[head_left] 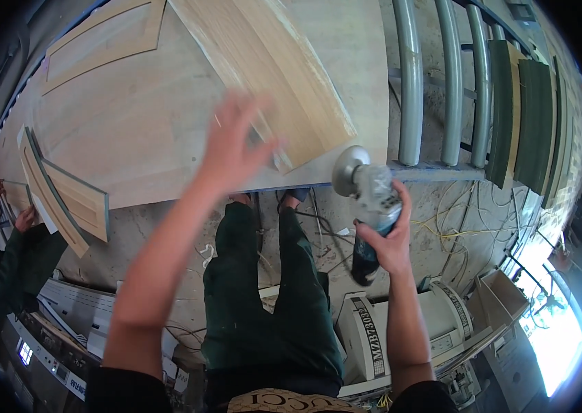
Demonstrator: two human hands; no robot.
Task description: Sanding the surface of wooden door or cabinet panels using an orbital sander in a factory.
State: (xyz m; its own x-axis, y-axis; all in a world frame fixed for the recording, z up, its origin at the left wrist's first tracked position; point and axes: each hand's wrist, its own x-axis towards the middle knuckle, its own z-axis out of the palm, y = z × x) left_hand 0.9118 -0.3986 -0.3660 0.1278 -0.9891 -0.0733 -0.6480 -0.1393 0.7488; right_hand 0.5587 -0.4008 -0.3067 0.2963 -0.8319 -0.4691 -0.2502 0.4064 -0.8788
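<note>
My right hand [394,244] is wrapped round the body of an angle grinder [378,199]. Its round disc [351,170] points to the left, off the front edge of the table near the panel's corner. My left hand [236,141], smeared by motion, is raised over the table with its fingers apart and nothing visible in them. Beyond it lies a long wooden panel [284,76], with pale, rough-looking strips along its edges. Whether the left hand touches the panel cannot be made out.
Framed panels [102,45] lie on the pale worktable [167,138], others at its left edge. A co-worker's hands [24,219] hold a piece there. Grey rollers [409,82] and stacked green-edged boards [532,124] stand right. Cables [456,227] and a white machine [401,330] are below.
</note>
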